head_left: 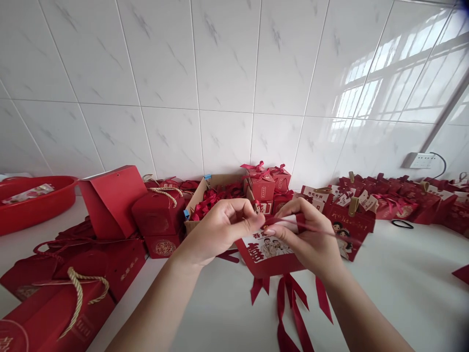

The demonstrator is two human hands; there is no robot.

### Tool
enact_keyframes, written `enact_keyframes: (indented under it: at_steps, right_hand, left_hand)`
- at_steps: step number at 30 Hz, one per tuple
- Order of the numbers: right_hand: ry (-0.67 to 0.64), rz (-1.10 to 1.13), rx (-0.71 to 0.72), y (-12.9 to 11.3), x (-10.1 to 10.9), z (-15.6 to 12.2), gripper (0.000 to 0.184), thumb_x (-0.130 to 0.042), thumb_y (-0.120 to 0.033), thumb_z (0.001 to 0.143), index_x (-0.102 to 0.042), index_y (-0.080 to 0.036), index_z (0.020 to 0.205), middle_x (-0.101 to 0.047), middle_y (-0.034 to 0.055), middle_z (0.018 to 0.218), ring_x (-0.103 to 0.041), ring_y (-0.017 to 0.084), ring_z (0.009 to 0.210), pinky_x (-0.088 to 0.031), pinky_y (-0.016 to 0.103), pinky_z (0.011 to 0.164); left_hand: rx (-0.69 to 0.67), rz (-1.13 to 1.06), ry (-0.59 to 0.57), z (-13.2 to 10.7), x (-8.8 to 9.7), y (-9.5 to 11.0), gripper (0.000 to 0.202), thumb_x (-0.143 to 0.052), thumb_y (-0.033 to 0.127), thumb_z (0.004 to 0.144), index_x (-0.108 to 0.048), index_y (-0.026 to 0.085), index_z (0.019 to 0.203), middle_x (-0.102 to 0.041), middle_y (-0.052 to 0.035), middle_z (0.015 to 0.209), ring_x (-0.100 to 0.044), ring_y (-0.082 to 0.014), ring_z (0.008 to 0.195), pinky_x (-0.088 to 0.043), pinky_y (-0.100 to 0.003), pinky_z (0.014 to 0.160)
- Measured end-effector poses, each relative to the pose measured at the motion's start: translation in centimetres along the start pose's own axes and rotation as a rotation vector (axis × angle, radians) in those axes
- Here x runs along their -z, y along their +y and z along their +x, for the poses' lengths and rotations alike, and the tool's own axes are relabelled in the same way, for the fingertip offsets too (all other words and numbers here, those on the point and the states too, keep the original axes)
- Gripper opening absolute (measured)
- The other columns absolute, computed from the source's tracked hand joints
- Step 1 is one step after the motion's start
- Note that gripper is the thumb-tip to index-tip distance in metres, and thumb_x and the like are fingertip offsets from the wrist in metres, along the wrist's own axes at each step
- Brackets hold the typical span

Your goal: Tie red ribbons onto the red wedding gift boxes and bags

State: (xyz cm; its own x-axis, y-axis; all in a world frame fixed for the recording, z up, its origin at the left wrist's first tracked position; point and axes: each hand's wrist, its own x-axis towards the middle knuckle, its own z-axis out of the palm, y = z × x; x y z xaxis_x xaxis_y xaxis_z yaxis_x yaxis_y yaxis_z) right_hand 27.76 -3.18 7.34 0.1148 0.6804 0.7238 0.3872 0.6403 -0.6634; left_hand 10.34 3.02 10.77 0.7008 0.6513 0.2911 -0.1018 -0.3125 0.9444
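My left hand (220, 227) and my right hand (311, 234) meet above a small red gift box (267, 254) printed with a cartoon couple, which stands on the white counter (403, 283). Both hands pinch a thin red ribbon (289, 222) stretched between them over the box top. More red ribbon tails (289, 308) hang loose on the counter in front of the box.
A cardboard box (205, 195) full of red ribbons sits behind my hands, with tied red boxes (262, 183) beside it. Larger red boxes with rope handles (73, 288) fill the left. A red basin (32, 200) stands far left. Rows of red boxes (384, 200) line the right wall.
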Motion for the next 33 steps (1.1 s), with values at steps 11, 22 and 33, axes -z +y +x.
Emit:
enact_keyframes:
  at_steps: [11, 22, 33]
  right_hand:
    - [-0.069, -0.34, 0.261, 0.8, -0.2, -0.1, 0.02, -0.07, -0.021, 0.081, -0.05, -0.022, 0.081, -0.06, -0.0029, 0.07, -0.054, 0.012, 0.062, -0.04, 0.022, 0.054]
    - [-0.172, -0.435, 0.617, -0.2, -0.4, -0.3, 0.024, -0.068, -0.028, 0.087, -0.045, -0.021, 0.084, -0.059, -0.0022, 0.069, -0.053, 0.012, 0.059, -0.035, 0.028, 0.06]
    - [-0.188, -0.404, 0.519, -0.3, 0.3, -0.2, 0.017, -0.062, -0.02, 0.087, -0.046, -0.021, 0.083, -0.061, -0.0011, 0.071, -0.055, 0.013, 0.062, -0.038, 0.027, 0.06]
  left_hand:
    - [-0.564, 0.733, 0.011, -2.9, -0.2, 1.4, 0.032, -0.06, 0.004, 0.08, -0.059, 0.025, 0.106, -0.058, -0.0017, 0.11, -0.054, -0.0151, 0.107, -0.043, -0.028, 0.097]
    - [-0.54, 0.566, 0.464, -1.4, 0.4, 0.4, 0.038, -0.059, 0.017, 0.088, -0.048, 0.027, 0.122, -0.064, 0.0043, 0.076, -0.061, -0.0101, 0.068, -0.048, -0.021, 0.062]
    - [-0.577, 0.895, 0.146, -4.1, 2.7, 2.5, 0.019, -0.058, 0.005, 0.08, -0.05, 0.021, 0.077, -0.054, 0.0007, 0.079, -0.053, -0.0117, 0.072, -0.048, -0.025, 0.072]
